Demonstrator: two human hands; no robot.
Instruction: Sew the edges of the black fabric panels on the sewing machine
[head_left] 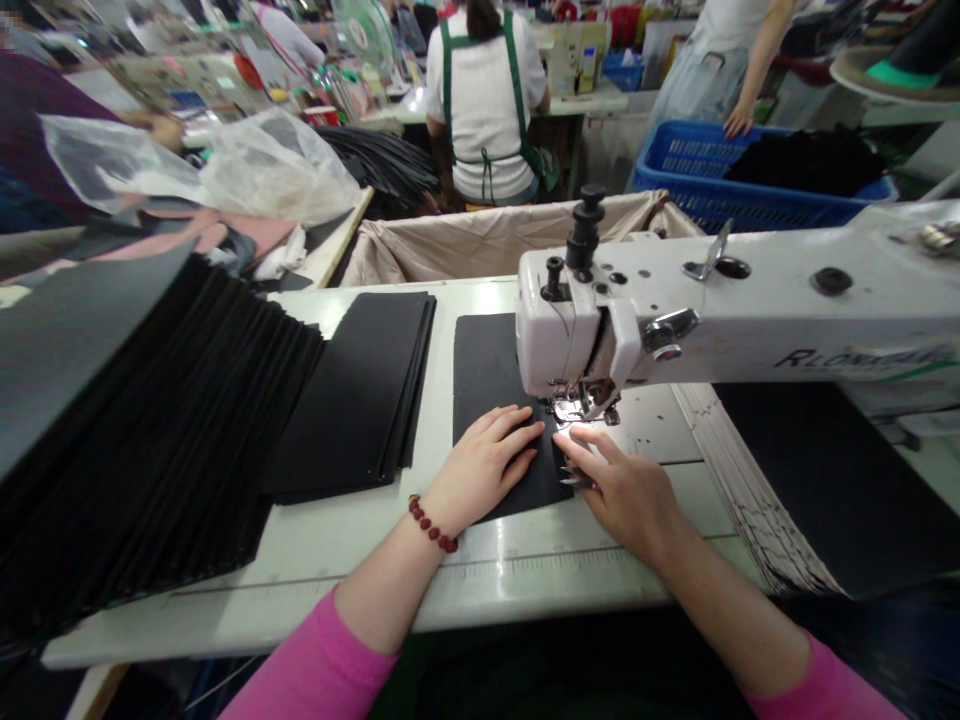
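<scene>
A black rectangular panel (484,365) lies flat on the sewing table, its right edge beside the presser foot (574,408) of a white sewing machine (750,300). My left hand (491,455) rests palm down on the panel, fingers stretched toward the foot. Just in front of the needle area is my right hand (626,490), its forefinger at the panel's right edge. Metal blades of what look like thread snips (576,478) stick out from under its curled fingers; the handles are hidden in the palm.
Black panels are stacked left of the work (352,390), in a taller pile (165,430) farther left, and right under the machine arm (832,470). A cloth-lined bin (450,245) stands behind the table. Beyond are a blue basket (757,205) and several people.
</scene>
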